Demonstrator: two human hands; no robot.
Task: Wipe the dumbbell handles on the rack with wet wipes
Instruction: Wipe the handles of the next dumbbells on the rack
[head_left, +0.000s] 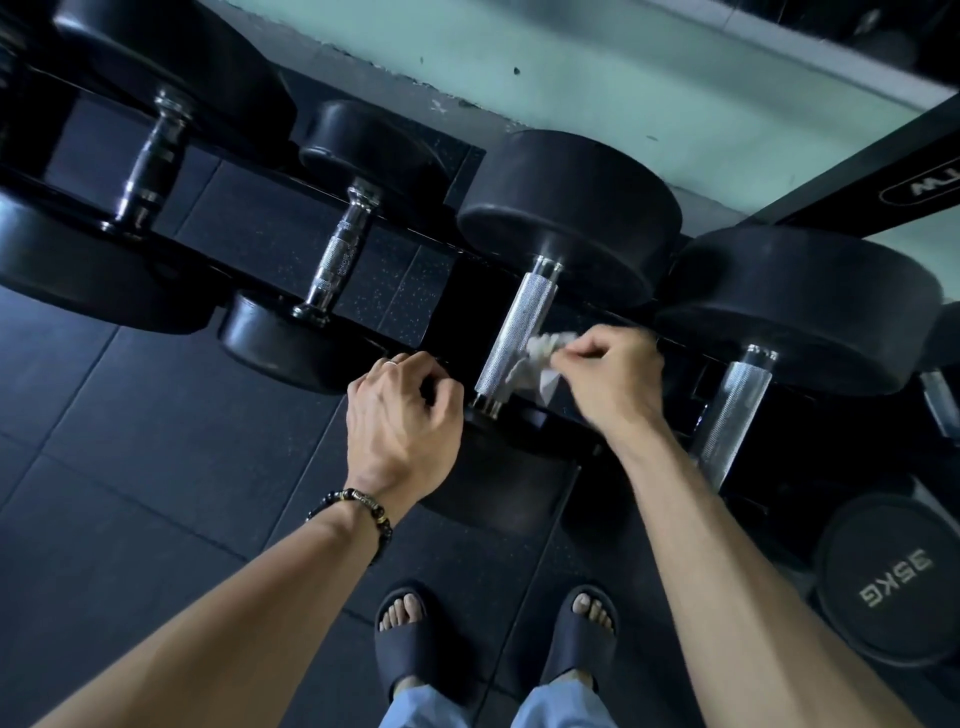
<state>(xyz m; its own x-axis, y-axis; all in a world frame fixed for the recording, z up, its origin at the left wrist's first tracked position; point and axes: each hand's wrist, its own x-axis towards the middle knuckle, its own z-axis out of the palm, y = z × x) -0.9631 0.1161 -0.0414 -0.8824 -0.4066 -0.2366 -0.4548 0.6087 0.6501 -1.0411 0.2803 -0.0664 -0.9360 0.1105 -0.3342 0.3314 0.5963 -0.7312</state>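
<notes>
A black dumbbell lies on the rack in the middle, its knurled silver handle (511, 338) running from upper right to lower left. My right hand (608, 379) pinches a crumpled white wet wipe (540, 358) that touches the right side of that handle. My left hand (402, 415) sits just left of the handle's near end with its fingers curled over the rack's front rail; what the fingertips grip is hidden. Other dumbbell handles lie to the left (340, 254) and right (735, 410).
A large dumbbell (150, 161) fills the far left of the rack. A 35 kg dumbbell head (893, 577) sits on a lower tier at the right. My feet in dark slides (410, 639) stand on black rubber floor tiles. A pale green wall runs behind the rack.
</notes>
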